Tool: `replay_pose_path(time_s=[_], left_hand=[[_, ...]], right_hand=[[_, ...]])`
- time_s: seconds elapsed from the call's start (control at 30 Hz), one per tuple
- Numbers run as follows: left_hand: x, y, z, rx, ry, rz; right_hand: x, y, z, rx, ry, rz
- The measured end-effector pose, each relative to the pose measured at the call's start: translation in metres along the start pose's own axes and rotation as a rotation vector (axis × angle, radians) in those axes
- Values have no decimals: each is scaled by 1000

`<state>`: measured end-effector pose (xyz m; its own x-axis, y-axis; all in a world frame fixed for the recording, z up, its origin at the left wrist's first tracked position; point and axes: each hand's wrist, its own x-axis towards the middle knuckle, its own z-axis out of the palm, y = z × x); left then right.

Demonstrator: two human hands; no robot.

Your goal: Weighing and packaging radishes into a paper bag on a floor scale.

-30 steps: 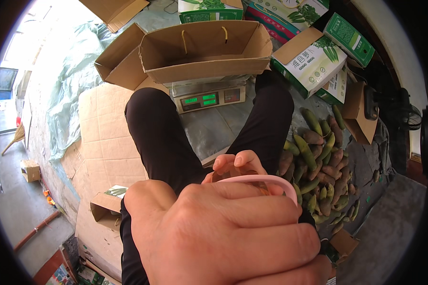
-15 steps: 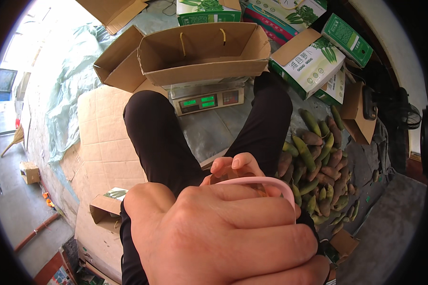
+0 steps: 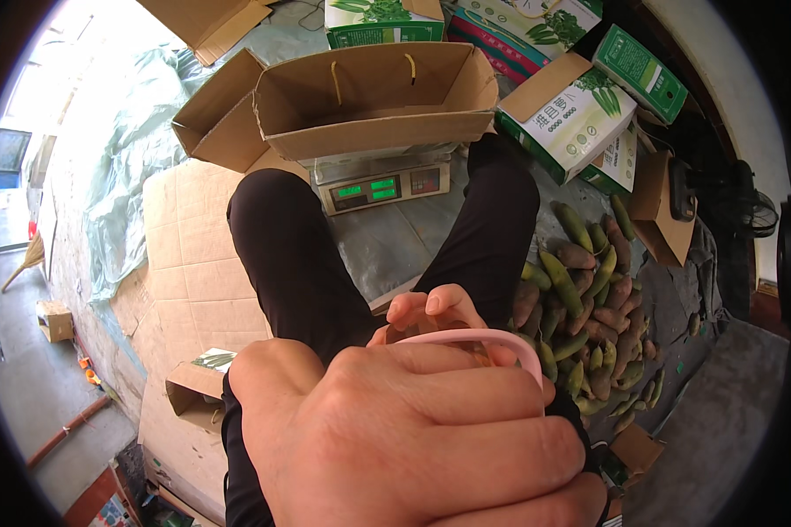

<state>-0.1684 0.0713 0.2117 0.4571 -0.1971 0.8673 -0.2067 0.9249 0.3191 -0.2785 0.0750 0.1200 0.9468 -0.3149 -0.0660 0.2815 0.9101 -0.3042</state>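
My left hand (image 3: pixel 395 430) fills the lower middle, back up, with its fingers curled over a curved pink-rimmed thing (image 3: pixel 511 341). That thing has a clear, brownish part inside the rim; its kind does not show. Just beyond it is my right hand (image 3: pixel 444 303), mostly hidden, with bent fingertips against or behind the see-through part. Both hands are held close together above my lap, between my black-trousered legs (image 3: pixel 299 237).
An open cardboard box (image 3: pixel 378 97) sits on a digital scale (image 3: pixel 382 187) ahead. Green and reddish radishes (image 3: pixel 589 307) are heaped at right. Printed cartons (image 3: pixel 571 114) stand at far right, a fan (image 3: pixel 751 206) beyond. Flattened cardboard (image 3: pixel 198 246) and plastic sheeting (image 3: pixel 132 176) lie left.
Nearly nothing differs. Both hands keep the same hold on the pink-rimmed thing, and the view has shifted very slightly.
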Motion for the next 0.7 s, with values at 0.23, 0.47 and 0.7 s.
replay_pose_path(time_s=[0.23,0.47,0.7], left_hand=[[12,14,2,1,23,-221],[16,-11,-28,-121,-353,-12],[12,14,-8,-48,-54,-319]], right_hand=[[3,11,-22,-66,-96,-81],[-1,-2,1,8,39,-9],[4,7,-12,93,-28,-54]])
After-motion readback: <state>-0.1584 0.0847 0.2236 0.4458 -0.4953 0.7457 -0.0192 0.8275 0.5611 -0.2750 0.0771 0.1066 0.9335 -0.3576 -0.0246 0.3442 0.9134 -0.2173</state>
